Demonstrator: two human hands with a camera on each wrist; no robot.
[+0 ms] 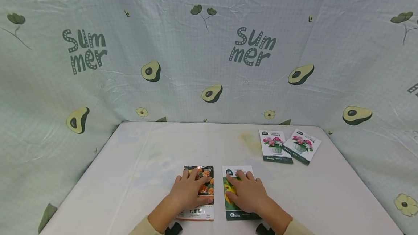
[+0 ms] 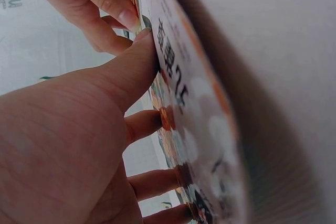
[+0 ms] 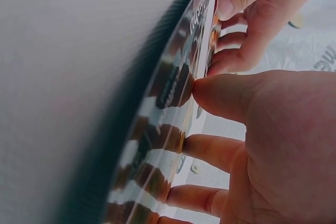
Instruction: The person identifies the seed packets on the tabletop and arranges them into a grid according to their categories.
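Two seed packets lie side by side near the front of the white table. My left hand (image 1: 188,192) rests on the left one, an orange-flower seed packet (image 1: 205,214) with a dark top and white lower part. Its fingertips and thumb touch the printed face, seen close in the left wrist view. On the yellow-flower seed packet (image 1: 240,215), white at the top and dark green at the bottom, my right hand (image 1: 250,194) presses with spread fingers. The right wrist view shows thumb and fingertips against its glossy face. Both hands partly cover the pictures.
At the back right lie two pink-flower seed packets, a left one (image 1: 274,147) and a tilted one (image 1: 303,145) overlapping its edge. The white tabletop (image 1: 137,177) meets a hanging cloth (image 1: 183,90) with avocado prints at the back and sides.
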